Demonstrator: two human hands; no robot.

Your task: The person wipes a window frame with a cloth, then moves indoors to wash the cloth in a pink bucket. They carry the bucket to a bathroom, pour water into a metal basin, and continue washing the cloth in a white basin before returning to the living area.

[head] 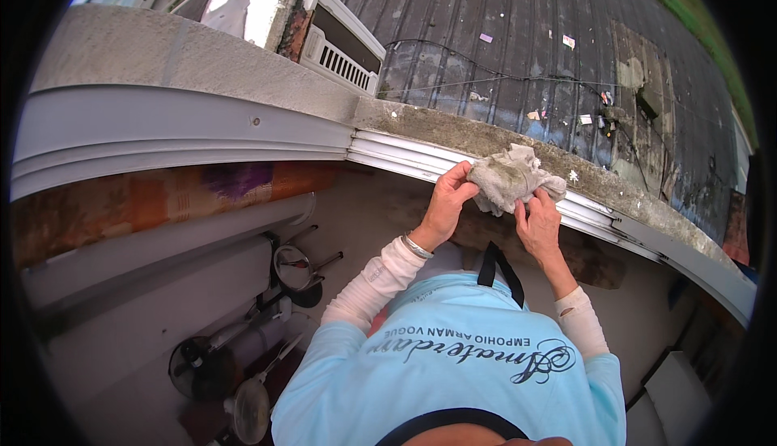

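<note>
A soiled grey-beige cloth (513,180) is bunched over the white window track (400,153), partly covering it and the stained concrete ledge (437,123). My left hand (448,203) pinches the cloth's left side between thumb and fingers. At its lower right edge, my right hand (538,222) grips the fabric with bent fingertips. The cloth hides the stretch of track behind it. To the right of the cloth, white ridges of the track show again, and a small white scrap (573,176) lies on the ledge.
Beyond the ledge spreads a dark corrugated roof (443,15) with litter and cables. A white louvred frame (343,42) stands at the ledge's upper left. Indoors, several fans, one a dark-bladed fan (203,368), stand at the lower left; a grey window frame (182,121) runs left.
</note>
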